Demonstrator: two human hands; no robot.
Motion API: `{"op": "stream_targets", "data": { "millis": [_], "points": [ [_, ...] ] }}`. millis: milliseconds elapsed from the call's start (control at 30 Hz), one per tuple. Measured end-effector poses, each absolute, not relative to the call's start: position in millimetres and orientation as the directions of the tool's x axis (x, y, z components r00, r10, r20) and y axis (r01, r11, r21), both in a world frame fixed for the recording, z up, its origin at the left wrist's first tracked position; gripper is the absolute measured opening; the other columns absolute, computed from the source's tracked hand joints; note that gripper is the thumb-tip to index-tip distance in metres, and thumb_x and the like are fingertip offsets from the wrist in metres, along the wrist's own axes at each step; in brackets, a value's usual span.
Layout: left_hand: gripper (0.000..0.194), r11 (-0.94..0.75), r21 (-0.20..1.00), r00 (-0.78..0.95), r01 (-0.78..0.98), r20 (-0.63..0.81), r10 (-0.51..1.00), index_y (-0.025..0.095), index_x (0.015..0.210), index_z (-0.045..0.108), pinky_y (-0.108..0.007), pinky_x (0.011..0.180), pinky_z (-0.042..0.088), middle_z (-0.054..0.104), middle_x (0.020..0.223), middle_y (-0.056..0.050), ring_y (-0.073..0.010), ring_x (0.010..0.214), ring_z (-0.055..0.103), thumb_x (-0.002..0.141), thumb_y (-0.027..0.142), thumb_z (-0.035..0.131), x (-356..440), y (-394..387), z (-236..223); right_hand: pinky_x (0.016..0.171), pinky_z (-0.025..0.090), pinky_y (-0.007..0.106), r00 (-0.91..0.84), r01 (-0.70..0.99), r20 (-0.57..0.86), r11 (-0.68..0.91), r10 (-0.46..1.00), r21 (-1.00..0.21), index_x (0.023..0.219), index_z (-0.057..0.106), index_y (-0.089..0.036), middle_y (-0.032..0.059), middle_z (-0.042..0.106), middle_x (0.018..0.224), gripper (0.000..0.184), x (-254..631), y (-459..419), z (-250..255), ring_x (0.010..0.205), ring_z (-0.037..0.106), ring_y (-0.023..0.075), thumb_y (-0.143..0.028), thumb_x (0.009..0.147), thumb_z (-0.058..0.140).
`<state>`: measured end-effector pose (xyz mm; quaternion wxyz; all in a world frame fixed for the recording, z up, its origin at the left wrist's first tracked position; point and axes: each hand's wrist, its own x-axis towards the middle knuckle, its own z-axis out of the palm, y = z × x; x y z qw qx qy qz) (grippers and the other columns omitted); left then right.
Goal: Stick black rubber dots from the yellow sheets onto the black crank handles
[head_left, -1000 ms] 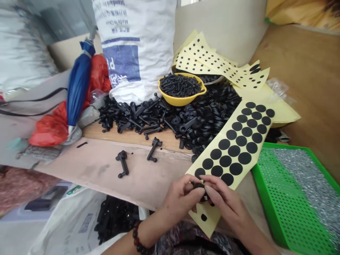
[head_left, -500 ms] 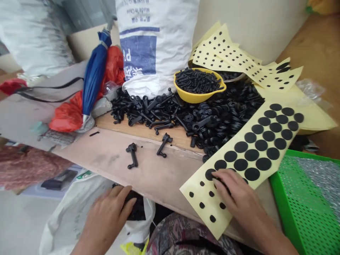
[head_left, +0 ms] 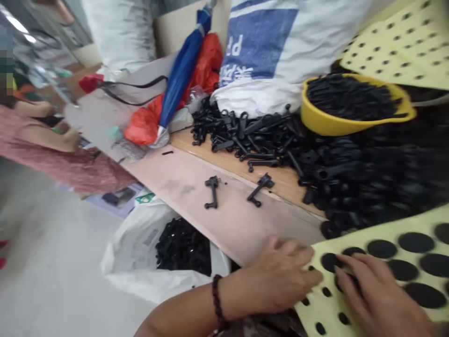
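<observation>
My left hand (head_left: 280,276) lies flat with fingers stretched on the near edge of a yellow sticker sheet (head_left: 382,267) covered with round black pads. My right hand (head_left: 379,295) rests on the same sheet, fingertips at a black pad; its fingers look extended and hold nothing I can see. The picture is blurred by motion. A bead bracelet (head_left: 217,304) circles my left wrist. Two loose black crank handles (head_left: 212,192) lie on the wooden table (head_left: 196,182) ahead of my hands.
A heap of black plastic parts (head_left: 351,168) fills the table's right. A yellow bowl (head_left: 336,124) holds black screws. A white sack (head_left: 277,56), a blue umbrella (head_left: 182,75) and red bags stand behind. A white bag of black parts (head_left: 175,248) sits below. A person in pink (head_left: 52,145) is left.
The view has swung left and closer. My left hand came up from the white bag to the sheet's edge. My right hand stays on the sheet.
</observation>
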<state>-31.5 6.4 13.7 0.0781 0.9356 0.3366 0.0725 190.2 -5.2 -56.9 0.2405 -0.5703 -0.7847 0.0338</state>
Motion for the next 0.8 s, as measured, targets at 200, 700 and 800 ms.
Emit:
{"op": "stream_targets", "data": {
  "millis": [200, 700, 800],
  "points": [
    [0.018, -0.761, 0.212, 0.776, 0.613, 0.019, 0.630, 0.022, 0.107, 0.056, -0.042, 0.089, 0.035, 0.055, 0.119, -0.006, -0.0254, 0.111, 0.045, 0.094, 0.019, 0.044, -41.2, 34.0, 18.2, 0.053, 0.051, 0.029, -0.224, 0.937, 0.349, 0.299, 0.910, -0.178, 0.098, 0.054, -0.018, 0.0101, 0.058, 0.097, 0.023, 155.1, 5.1, -25.4, 0.070, 0.064, 0.0188, -0.025, 0.095, 0.032],
    [0.034, -0.684, 0.189, 0.699, 0.705, -0.022, 0.714, 0.022, 0.122, 0.047, -0.057, 0.089, 0.036, 0.048, 0.124, -0.012, -0.0299, 0.111, 0.042, 0.090, 0.033, 0.046, -13.1, 28.9, 12.2, 0.066, 0.051, 0.033, -0.202, 0.906, 0.388, 0.322, 0.899, -0.275, 0.098, 0.053, -0.017, 0.0099, 0.055, 0.096, 0.016, 164.6, 8.4, -20.2, 0.083, 0.059, 0.0219, -0.019, 0.094, 0.038],
    [0.034, -0.686, 0.186, 0.701, 0.703, -0.022, 0.712, 0.022, 0.122, 0.048, -0.057, 0.089, 0.036, 0.049, 0.123, -0.011, -0.0299, 0.110, 0.042, 0.090, 0.033, 0.045, -12.7, 28.3, 12.5, 0.063, 0.049, 0.037, -0.223, 0.926, 0.365, 0.314, 0.904, -0.212, 0.090, 0.052, -0.017, 0.0113, 0.054, 0.092, 0.015, 162.4, 12.3, -24.1, 0.082, 0.056, 0.0255, -0.018, 0.093, 0.038]
  ]
}}
